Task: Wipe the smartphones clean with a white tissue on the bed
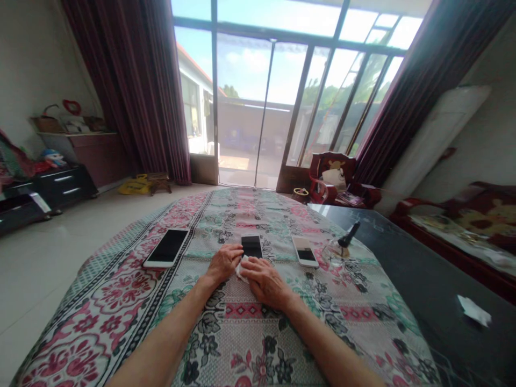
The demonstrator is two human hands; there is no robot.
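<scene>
Three phones lie in a row on a flowered cloth (pixel 133 301). The left phone (pixel 166 248) is large and white-edged, the middle phone (pixel 251 246) has a dark screen, and the right phone (pixel 305 251) is white. My left hand (pixel 224 262) rests with curled fingers at the lower left edge of the middle phone. My right hand (pixel 264 279) lies just below that phone, its fingers pressed on a small white wipe (pixel 241 267) that shows between both hands.
A small glass bottle with a dark spray top (pixel 341 246) stands right of the white phone. A dark glossy table (pixel 435 285) with a scrap of white paper (pixel 474 310) adjoins on the right. Red wooden chairs, a cabinet and a sliding glass door lie beyond.
</scene>
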